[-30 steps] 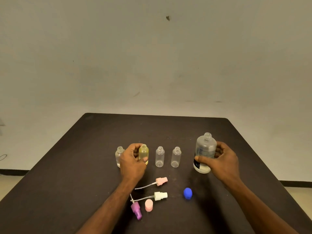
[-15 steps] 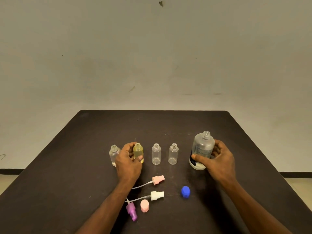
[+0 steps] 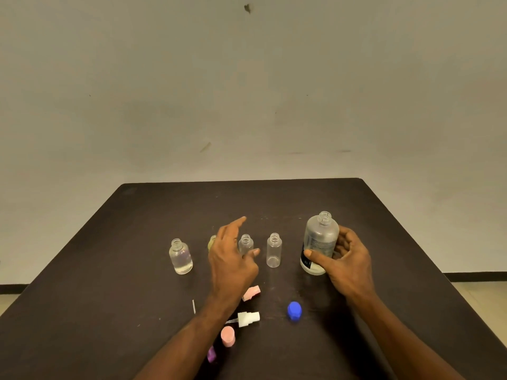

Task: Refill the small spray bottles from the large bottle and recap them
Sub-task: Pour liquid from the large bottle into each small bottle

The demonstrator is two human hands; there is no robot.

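Several small uncapped bottles stand in a row on the dark table (image 3: 109, 270): a clear one with some liquid (image 3: 180, 256), a yellow one (image 3: 211, 241) mostly hidden behind my left hand, and two clear ones (image 3: 245, 244) (image 3: 273, 250). My left hand (image 3: 231, 259) hovers over the row with fingers spread, holding nothing. My right hand (image 3: 344, 261) grips the large uncapped bottle (image 3: 319, 241), which stands upright on the table at the right. Loose spray tops lie in front: pink (image 3: 251, 293), white (image 3: 247, 318), purple (image 3: 211, 353).
A blue cap (image 3: 294, 311) lies in front of the large bottle. A pink cap (image 3: 228, 335) lies near the white spray top. A thin white tube (image 3: 194, 306) shows left of my left forearm. The wall stands behind the table's far edge.
My left hand has let go of the yellow bottle and lifted to the right with fingers spread. My right hand keeps hold of the large bottle.
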